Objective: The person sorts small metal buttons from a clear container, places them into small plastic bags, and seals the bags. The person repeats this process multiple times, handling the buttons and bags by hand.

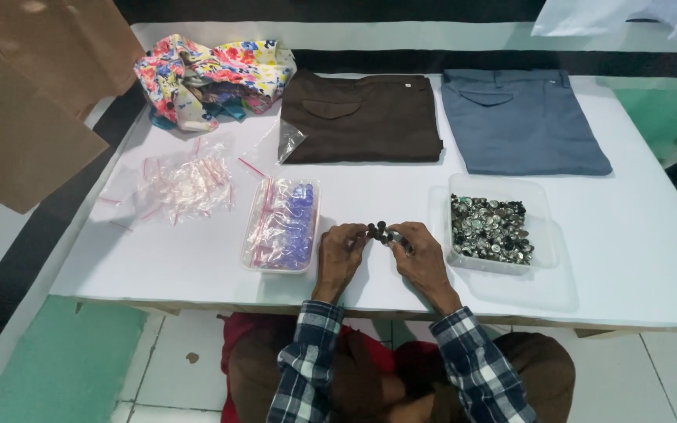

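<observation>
My left hand and my right hand meet near the front edge of the white table. Between their fingertips they pinch a few small dark buttons. My right hand also seems to hold a small clear bag by the thumb. To the right of my right hand a clear plastic tub of silver and dark buttons stands on the table. To the left of my left hand a clear tub holds small zip bags with blue pieces inside.
Loose small zip bags with red strips lie at the left. Folded brown trousers, folded blue-grey trousers and a bundle of floral cloth lie along the far side. Brown paper hangs at the upper left.
</observation>
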